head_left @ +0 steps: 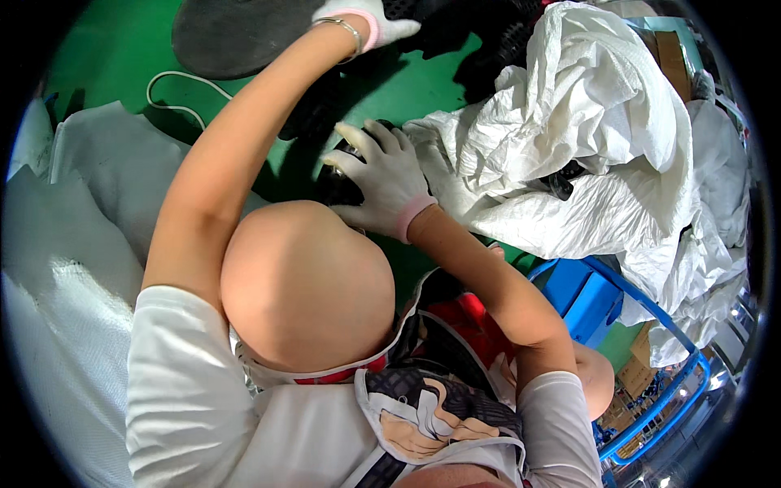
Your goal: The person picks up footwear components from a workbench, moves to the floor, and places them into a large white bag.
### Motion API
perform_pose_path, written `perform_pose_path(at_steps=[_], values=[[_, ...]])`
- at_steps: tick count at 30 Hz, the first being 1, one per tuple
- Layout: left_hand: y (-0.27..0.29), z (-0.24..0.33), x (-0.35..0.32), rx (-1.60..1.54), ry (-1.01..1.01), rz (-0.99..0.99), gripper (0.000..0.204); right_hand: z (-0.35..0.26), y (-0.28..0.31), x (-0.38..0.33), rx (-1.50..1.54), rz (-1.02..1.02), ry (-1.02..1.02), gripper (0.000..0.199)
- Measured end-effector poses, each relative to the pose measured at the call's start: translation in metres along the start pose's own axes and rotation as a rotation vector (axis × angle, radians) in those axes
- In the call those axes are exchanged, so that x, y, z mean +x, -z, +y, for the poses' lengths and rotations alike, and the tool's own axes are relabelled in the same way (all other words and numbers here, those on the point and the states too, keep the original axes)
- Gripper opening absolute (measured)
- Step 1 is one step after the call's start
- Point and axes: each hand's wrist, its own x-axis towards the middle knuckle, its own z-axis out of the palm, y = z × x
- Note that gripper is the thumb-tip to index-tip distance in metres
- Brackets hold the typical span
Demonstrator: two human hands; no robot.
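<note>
My left hand (368, 19), in a white glove with a pink cuff, reaches far forward to the top edge. Its thumb stretches out to the side; the other fingers are mostly cut off, and I see nothing held. Beside it are a dark grey rounded flat piece (236, 37) and black textured items (443, 24). My right hand (378, 175), gloved alike, lies over a shiny black rounded object (340, 187) in front of my knee. Its fingers are spread and curved around the object, which is mostly hidden, so its kind is unclear.
Crumpled white woven sheeting (594, 106) is heaped at the right, with a small black piece (561, 180) on it. More white sheeting (73, 260) lies left. A pale cord (167, 75) loops on the green floor (106, 61). A blue metal frame (651, 309) stands at lower right.
</note>
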Motion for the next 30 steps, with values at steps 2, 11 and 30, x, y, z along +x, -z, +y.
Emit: perform_pose_path(at_steps=[2, 11, 30], values=[[0.047, 0.001, -0.019, -0.008, -0.051, 0.003, 0.092, -0.003, -0.006, -0.002, 0.02, 0.013, -0.023, 0.063], [0.111, 0.0, -0.045, -0.048, -0.282, -0.355, 0.05, 0.004, -0.009, 0.005, 0.091, 0.002, -0.005, 0.065], [0.001, -0.041, -0.071, -0.165, 0.058, -1.546, 0.108, 0.02, -0.021, -0.006, 0.528, -0.222, -0.846, 0.097]])
